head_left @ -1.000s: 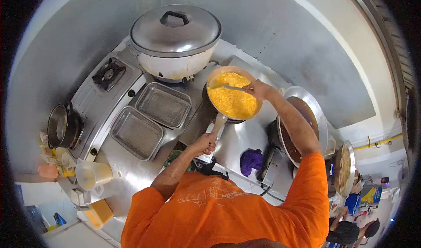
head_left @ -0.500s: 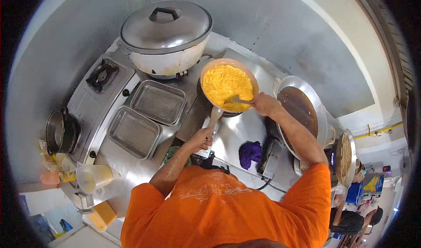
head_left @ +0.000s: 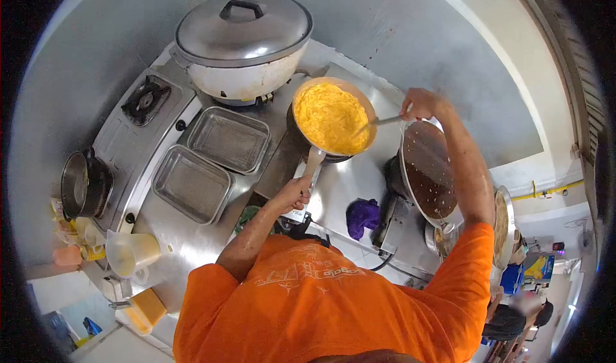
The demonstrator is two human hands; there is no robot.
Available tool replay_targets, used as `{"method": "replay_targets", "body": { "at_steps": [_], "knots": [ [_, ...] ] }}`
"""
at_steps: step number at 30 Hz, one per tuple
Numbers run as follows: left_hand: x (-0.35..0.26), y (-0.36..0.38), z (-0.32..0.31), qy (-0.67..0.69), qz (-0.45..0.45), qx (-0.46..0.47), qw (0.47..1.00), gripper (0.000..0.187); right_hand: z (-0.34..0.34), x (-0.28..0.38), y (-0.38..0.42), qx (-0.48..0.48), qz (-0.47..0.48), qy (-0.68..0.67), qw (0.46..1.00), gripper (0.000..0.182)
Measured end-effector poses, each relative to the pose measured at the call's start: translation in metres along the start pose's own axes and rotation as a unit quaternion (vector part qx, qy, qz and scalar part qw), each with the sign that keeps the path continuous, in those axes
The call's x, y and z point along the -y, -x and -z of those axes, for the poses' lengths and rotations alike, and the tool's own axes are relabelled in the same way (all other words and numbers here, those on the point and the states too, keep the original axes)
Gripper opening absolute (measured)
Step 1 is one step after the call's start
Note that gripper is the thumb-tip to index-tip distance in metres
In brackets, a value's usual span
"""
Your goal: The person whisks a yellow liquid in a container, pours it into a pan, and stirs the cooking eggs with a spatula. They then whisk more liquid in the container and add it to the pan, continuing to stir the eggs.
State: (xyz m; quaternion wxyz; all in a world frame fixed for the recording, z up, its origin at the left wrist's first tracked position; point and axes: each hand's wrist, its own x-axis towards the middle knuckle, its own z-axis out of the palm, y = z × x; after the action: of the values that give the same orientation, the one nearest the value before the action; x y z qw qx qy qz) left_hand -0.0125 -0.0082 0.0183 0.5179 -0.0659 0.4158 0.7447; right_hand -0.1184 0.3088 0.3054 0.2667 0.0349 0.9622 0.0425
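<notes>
A frying pan point(head_left: 363, 100) with a tan inside sits on a burner and holds a soft yellow mass that looks like scrambled egg point(head_left: 328, 116). My left hand point(head_left: 294, 194) is closed round the pan's pale handle point(head_left: 314, 161). Above the right side of the pan, my right hand point(head_left: 421, 104) grips the end of a spatula point(head_left: 386, 120). The spatula's tip is down in the egg near the right inner wall, and its blade is mostly hidden.
Left of the pan are a large lidded rice cooker point(head_left: 247, 74), two metal trays point(head_left: 230, 138) and a gas stove point(head_left: 142, 129). A wide pot of brown liquid point(head_left: 428, 167) stands at right, near a purple cloth point(head_left: 364, 218). A person point(head_left: 504, 323) is at far right.
My right hand has moved up and to the right with the spatula, which now reaches farther out of the pan. The egg's surface has shifted. My left hand stays on the handle.
</notes>
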Motion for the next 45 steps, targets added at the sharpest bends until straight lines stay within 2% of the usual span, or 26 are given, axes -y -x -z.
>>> {"method": "replay_targets", "body": {
  "at_steps": [4, 7, 10, 13, 14, 17, 19, 22, 24, 27, 30, 33, 36, 39, 41, 43, 45],
  "knots": [
    [-0.001, 0.002, -0.002, -0.008, -0.003, -0.010, 1.000, 0.030, -0.039, -0.005, -0.007, 0.031, 0.032, 0.030, 0.999, 0.025],
    [0.001, -0.002, 0.002, -0.013, 0.001, 0.010, 1.000, 0.031, -0.067, 0.011, -0.019, 0.094, 0.010, -0.056, 0.994, 0.035],
    [0.001, 0.000, 0.001, 0.003, 0.007, 0.007, 1.000, 0.032, -0.101, 0.016, -0.049, -0.029, 0.069, -0.060, 0.995, 0.034],
    [0.004, -0.004, 0.004, 0.012, 0.011, 0.008, 1.000, 0.032, -0.126, 0.024, -0.068, -0.098, 0.061, -0.143, 0.983, 0.033],
    [0.006, -0.005, 0.005, 0.007, 0.011, 0.013, 1.000, 0.033, -0.126, 0.021, -0.072, -0.122, 0.088, -0.112, 0.982, 0.030],
    [0.003, -0.004, 0.006, 0.000, 0.007, 0.021, 1.000, 0.034, -0.094, 0.002, -0.056, -0.163, 0.064, -0.092, 0.980, 0.024],
    [0.003, -0.003, 0.005, 0.007, 0.007, 0.020, 1.000, 0.035, -0.050, 0.012, -0.016, -0.097, 0.028, -0.071, 0.992, 0.022],
    [0.005, -0.006, 0.007, 0.018, 0.008, 0.031, 0.999, 0.036, -0.031, 0.013, 0.012, -0.023, 0.052, -0.020, 0.998, 0.024],
    [0.003, -0.005, 0.005, 0.007, 0.012, 0.015, 1.000, 0.036, -0.024, 0.029, 0.034, 0.039, -0.016, -0.036, 0.998, 0.023],
    [0.003, -0.005, 0.006, 0.004, 0.010, 0.016, 1.000, 0.035, -0.058, -0.002, 0.016, 0.005, 0.118, 0.018, 0.993, 0.023],
    [0.004, -0.007, 0.006, 0.003, 0.007, 0.018, 1.000, 0.035, -0.069, 0.006, 0.026, 0.022, 0.077, -0.127, 0.989, 0.027],
    [0.007, -0.009, 0.009, 0.010, 0.012, 0.020, 1.000, 0.035, -0.072, 0.031, 0.045, 0.128, 0.023, -0.246, 0.960, 0.031],
    [0.003, -0.006, 0.007, 0.015, 0.015, 0.021, 1.000, 0.034, -0.102, 0.030, 0.047, 0.152, -0.027, -0.316, 0.936, 0.038],
    [0.003, -0.005, 0.006, 0.015, 0.018, 0.019, 1.000, 0.033, -0.113, 0.021, 0.061, 0.115, -0.043, -0.279, 0.952, 0.034],
    [0.003, -0.004, 0.006, 0.014, 0.017, 0.016, 1.000, 0.032, -0.151, -0.024, 0.045, -0.059, 0.115, -0.171, 0.977, 0.032],
    [0.002, -0.003, 0.005, 0.013, 0.013, 0.011, 1.000, 0.033, -0.149, -0.016, 0.050, -0.106, 0.138, -0.145, 0.974, 0.030],
    [-0.001, -0.004, 0.006, 0.004, 0.017, 0.013, 1.000, 0.033, -0.136, 0.002, 0.063, -0.022, 0.027, -0.206, 0.978, 0.030]
  ]
}}
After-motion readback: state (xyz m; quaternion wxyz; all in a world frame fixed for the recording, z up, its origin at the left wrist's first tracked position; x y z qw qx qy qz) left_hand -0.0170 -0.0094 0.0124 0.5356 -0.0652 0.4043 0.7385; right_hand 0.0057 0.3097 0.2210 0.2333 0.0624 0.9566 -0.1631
